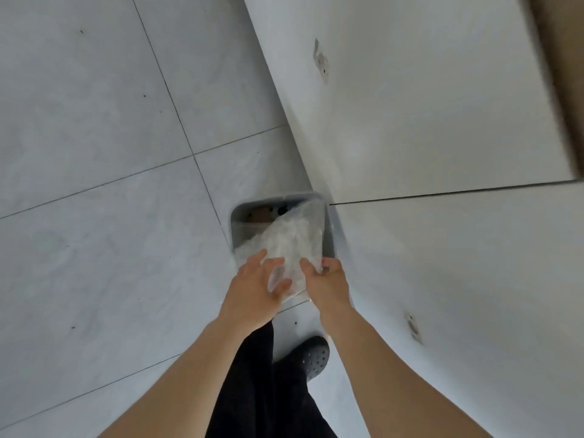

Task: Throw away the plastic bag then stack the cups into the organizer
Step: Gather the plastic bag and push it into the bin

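Note:
A crumpled clear plastic bag (292, 240) hangs over the open top of a grey waste bin (235, 216) that stands on the floor against the wall. My left hand (256, 287) grips the bag's near left edge, fingers curled into the plastic. My right hand (327, 281) pinches the near right edge. The bag's far end lies inside the bin's rim. Brown and dark rubbish shows in the bin behind the bag. No cups or organizer are in view.
The floor is pale grey tile (94, 153) with dark grout lines. A white wall or cabinet face (426, 121) runs along the right, with a horizontal seam. My dark trouser leg and a black perforated clog (311, 358) stand just before the bin.

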Tool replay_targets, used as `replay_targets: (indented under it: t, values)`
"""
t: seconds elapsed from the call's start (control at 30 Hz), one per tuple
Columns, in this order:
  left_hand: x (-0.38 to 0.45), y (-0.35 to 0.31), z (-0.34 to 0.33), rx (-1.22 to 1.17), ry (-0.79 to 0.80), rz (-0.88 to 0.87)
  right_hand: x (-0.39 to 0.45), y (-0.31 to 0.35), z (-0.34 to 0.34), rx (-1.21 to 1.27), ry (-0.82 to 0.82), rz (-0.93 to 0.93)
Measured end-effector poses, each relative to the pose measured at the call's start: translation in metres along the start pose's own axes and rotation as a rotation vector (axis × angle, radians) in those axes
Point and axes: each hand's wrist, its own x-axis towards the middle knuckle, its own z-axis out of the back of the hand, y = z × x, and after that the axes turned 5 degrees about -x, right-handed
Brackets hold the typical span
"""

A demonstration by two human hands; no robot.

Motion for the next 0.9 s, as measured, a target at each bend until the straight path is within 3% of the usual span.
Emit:
replay_targets:
  t: [0.1, 0.27, 0.53, 0.67, 0.9]
  values:
    - [0.017, 0.014, -0.004, 0.065, 0.003, -0.037, 0.022, -0.001, -0.009, -0.076, -0.026, 0.032]
    - [0.037, 0.028, -0.007, 0.247, 0.091, -0.076, 0.037, 0.003, -0.011, -0.456, -0.067, 0.19]
    - [0.055, 0.039, -0.023, 0.529, 0.062, -0.166, 0.038, -0.01, -0.013, -0.971, -0.17, 0.619]
    - [0.063, 0.042, -0.031, 0.628, -0.005, -0.209, 0.049, -0.024, -0.022, -1.107, -0.064, 0.763]
    - [0.082, 0.054, -0.042, 0.647, 0.05, -0.204, 0.081, -0.042, -0.044, -1.223, 0.114, 0.718]
